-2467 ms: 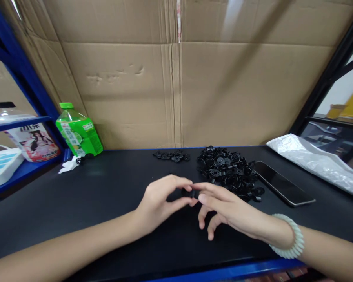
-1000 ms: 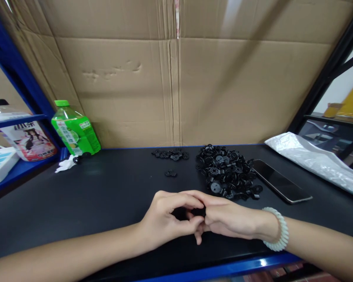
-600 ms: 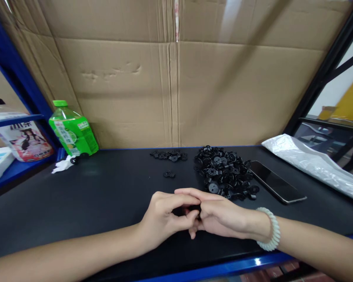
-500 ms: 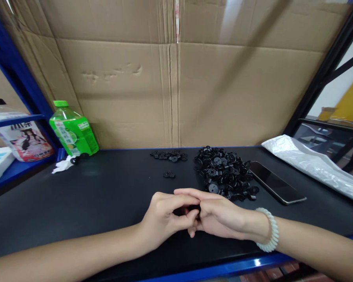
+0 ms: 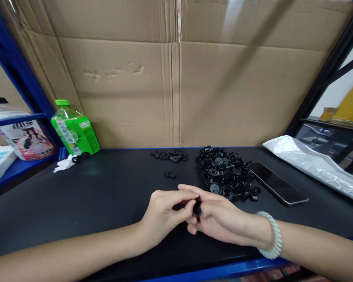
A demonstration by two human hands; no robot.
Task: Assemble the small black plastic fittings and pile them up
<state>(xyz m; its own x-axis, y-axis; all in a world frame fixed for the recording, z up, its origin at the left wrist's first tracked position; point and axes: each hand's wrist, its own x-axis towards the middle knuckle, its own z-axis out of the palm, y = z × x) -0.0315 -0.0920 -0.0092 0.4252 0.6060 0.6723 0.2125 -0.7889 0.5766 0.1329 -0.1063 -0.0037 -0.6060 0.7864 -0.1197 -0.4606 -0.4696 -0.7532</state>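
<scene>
A small black plastic part shows between my hands near the front of the table, mostly covered by fingers. My left hand pinches its left side with thumb and index finger. Around its right side, my right hand is closed, thumb pressed on it and fingers curled beneath. Just behind the right hand lies a big heap of black plastic disc-shaped parts. Farther left are a small row of similar parts and a lone little cluster.
A phone lies right of the heap, beside a silvery plastic bag. At the back left stand a green bottle and a white tissue. A blue shelf holds another bottle. Cardboard walls the back.
My left thumb and fingertips have shifted slightly, and more of the black part now shows between the hands. The whole view has moved a little. The heap and row look the same.
</scene>
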